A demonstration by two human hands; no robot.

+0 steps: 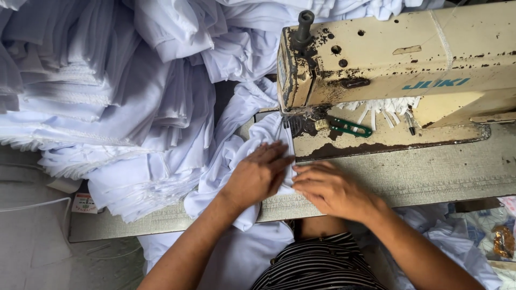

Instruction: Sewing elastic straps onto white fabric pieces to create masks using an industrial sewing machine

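Left hand lies flat, palm down, fingers spread and pressing on the white fabric piece; nothing pinched, just holding it against the table. Right hand sits just beside it, fingers curled over the cloth's right edge near the machine bed; thumb and fingertips are partly hidden, so can't tell if it actually pinches the hem or only rests on it. The fabric piece runs from under the needle area of the cream, rust-spotted sewing machine toward the person, then drops off the front edge of the table into the lap. Long axis is roughly away-to-near, leading end pointed at the presser foot, tail end hanging down. Judging by the folds: thin, light, limp woven cloth, no stiffness, will bunch and slide on the worn tabletop, creases easily, not fragile. Best hold looks like flat palm pressure on the body plus a fingertip pinch on the seam edge close to the foot; grabbing mid-panel would just gather it. Left of the hands, a big heap of white garments is stacked on the table and touches the worked piece. On the machine bed under the arm: green thread snips and white loose scraps. Striped black-and-white top at bottom centre; more white cloth at lower right
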